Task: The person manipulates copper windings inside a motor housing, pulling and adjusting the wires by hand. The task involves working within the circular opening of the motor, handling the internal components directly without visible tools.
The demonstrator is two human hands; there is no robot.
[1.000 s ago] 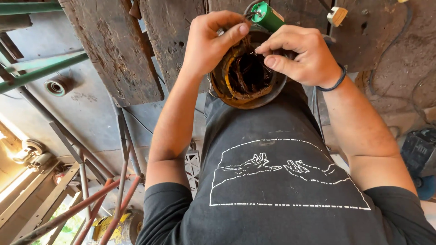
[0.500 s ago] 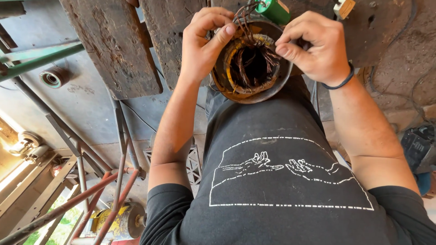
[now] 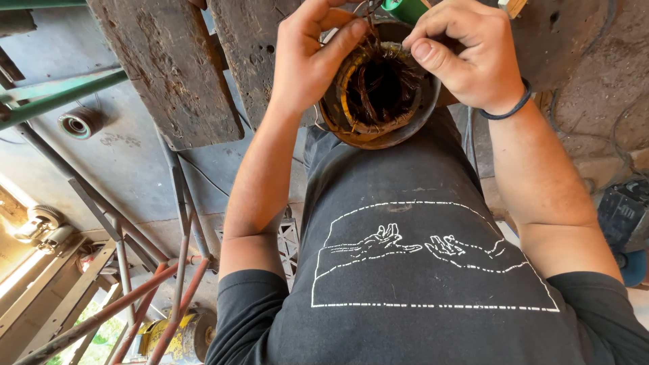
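Workshop floor, grey concrete, with worn wooden planks [image 3: 169,74] of a bench running past the stator [image 3: 378,91]. Round motor stator with copper windings inside, metal ring outside, sits at the plank edge just above the person's dark shirt [image 3: 419,270], which bears a white line drawing. Both hands are at the stator's upper rim. Left hand [image 3: 314,61] lies against the stator's left side, thumb and forefinger closed in a pinch on thin wire strands at the top of the windings. Right hand [image 3: 466,57] is over the stator's right side, fingers curled, thumb pressed to forefinger on the same wire bunch; exactly what it pinches is partly hidden by the fingers. Dark band [image 3: 507,108] on the right wrist. Green cylinder [image 3: 405,8] just above the stator, between the two hands, cut off by the frame edge. Well left of the stator: green metal bar [image 3: 61,98] and a small round bearing-like part [image 3: 78,123] on the floor. Below-left of the stator: rusty reddish pipes [image 3: 135,304] and a yellow machine part [image 3: 165,334]. Far right of the stator: dark tool [image 3: 625,216], partly out of frame.
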